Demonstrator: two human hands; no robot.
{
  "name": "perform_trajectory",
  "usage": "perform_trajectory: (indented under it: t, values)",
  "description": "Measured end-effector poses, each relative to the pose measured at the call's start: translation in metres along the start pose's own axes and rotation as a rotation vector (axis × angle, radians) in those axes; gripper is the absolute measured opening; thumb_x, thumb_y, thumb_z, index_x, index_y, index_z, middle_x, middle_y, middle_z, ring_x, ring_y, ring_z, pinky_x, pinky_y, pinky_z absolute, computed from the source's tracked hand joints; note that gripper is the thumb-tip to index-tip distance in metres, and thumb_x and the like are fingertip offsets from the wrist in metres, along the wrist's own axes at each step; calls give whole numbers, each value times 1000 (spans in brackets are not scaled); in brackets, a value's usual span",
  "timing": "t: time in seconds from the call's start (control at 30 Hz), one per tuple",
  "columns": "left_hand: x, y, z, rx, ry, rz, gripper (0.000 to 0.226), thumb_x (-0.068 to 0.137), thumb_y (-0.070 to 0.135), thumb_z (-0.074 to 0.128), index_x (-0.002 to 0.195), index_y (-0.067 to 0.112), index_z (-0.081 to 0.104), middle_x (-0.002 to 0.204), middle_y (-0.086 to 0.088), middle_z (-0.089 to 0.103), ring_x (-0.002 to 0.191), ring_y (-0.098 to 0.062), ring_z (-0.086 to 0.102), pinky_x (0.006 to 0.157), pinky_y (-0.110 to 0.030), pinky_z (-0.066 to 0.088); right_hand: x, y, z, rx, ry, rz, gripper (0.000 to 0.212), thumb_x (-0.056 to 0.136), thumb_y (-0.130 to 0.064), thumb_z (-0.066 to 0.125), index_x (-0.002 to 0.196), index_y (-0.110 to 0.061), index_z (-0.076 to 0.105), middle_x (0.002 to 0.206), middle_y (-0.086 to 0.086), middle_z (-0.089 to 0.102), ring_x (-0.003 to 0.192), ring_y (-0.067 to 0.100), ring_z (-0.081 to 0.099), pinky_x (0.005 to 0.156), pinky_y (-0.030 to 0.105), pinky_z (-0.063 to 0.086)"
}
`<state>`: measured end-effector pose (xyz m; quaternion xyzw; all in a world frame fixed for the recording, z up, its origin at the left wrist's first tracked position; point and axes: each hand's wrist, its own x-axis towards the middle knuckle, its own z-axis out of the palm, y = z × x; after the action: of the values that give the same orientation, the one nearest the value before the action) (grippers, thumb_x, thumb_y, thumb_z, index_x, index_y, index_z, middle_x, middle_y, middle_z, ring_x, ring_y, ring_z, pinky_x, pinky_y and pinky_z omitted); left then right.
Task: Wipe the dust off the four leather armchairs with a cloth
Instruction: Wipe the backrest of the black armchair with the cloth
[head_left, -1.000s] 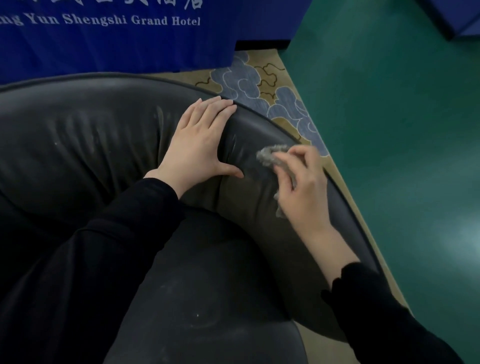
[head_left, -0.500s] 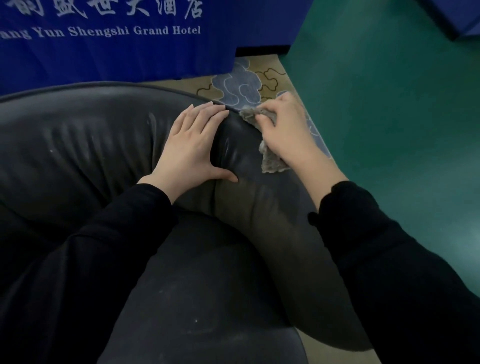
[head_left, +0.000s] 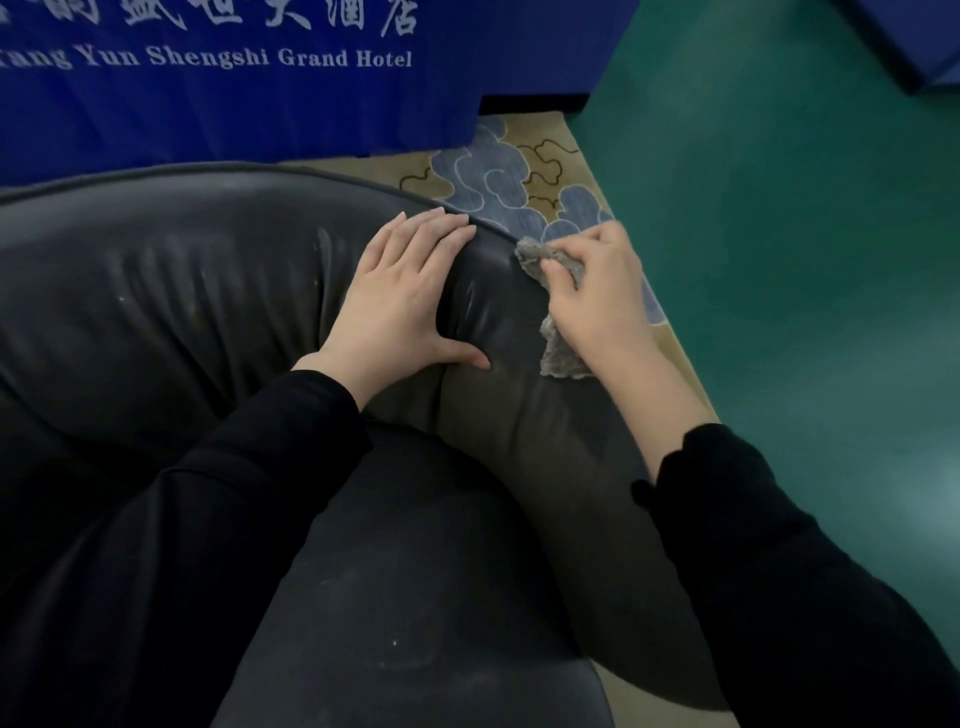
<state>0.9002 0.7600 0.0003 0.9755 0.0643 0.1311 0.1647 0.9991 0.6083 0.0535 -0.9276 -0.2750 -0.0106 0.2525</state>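
Two hands on the armchair (head_left: 182, 291): left hand (head_left: 395, 306) spread flat, right hand (head_left: 602, 296) pinching the cloth (head_left: 558, 356).

Armchair (head_left: 208, 291) black leather; cloth (head_left: 558, 358) grey; sleeves (head_left: 779, 571) black; banner (head_left: 234, 104) blue, white lettering; carpet (head_left: 498, 171) tan, blue cloud pattern; floor (head_left: 805, 260) green.

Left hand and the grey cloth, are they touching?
Apart. The head view shows the left hand flat on the armchair, with a strip of bare leather between it and the cloth gripped by the right hand.
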Motion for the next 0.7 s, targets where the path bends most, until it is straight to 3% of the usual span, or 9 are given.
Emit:
perform_trajectory:
  t: [0.13,0.27,0.47,0.7]
  values:
    - [-1,2,-2,3,-6,1,115,56,72,65,148,10,34,152,-6,36,145,-24,24,119,-35,2,-14,15,-9,-34,-4,-31,26,94,-10,54,116,-2,65,99,2,39,89,9,39,75,4,22]
    - [0,3,-2,12,-15,-5,115,56,73,64,148,11,33,152,-5,35,145,-23,24,119,-35,2,-28,24,-14,-23,31,29,23,93,-9,56,112,-2,67,97,1,40,87,9,39,73,-8,21]
    - [0,2,0,19,-3,-4,117,55,69,74,148,11,33,152,-4,34,145,-23,23,119,-35,1,-18,13,-12,-15,52,18,22,93,-11,58,111,-4,67,98,-1,39,89,8,39,75,0,21]
    - [0,2,0,3,-4,-4,118,54,74,66,147,10,35,151,-5,36,144,-24,24,119,-34,1,14,-19,12,37,-41,-94,28,98,-19,51,121,-8,61,110,3,41,92,4,37,79,7,22]
